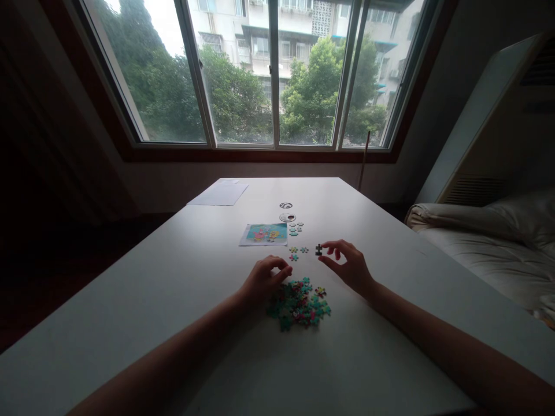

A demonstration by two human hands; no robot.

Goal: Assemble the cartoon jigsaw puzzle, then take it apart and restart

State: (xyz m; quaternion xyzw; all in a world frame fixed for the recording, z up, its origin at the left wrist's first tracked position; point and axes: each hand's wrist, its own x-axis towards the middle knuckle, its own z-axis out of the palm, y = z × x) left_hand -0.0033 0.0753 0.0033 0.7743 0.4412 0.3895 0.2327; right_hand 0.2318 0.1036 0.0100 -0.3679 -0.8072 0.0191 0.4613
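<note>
My right hand (349,264) pinches a dark puzzle piece (318,249) between thumb and fingertips, held upright just above the white table. My left hand (265,277) hovers at the upper left edge of a heap of loose puzzle pieces (299,306), mostly green with some pink and yellow. Its fingers are curled, with thumb and index finger together; whether anything is between them cannot be made out. Past the hands, a few separate pieces (293,250) lie in a small group. Farther back is another group of pale pieces (293,229), beside a colourful cartoon picture sheet (266,233).
Two small round items (287,218) lie behind the picture on the white table (173,300). White paper (219,193) rests at the far left corner. Beyond the table is a wide window (273,75). A pale cushioned seat (477,242) stands to the right.
</note>
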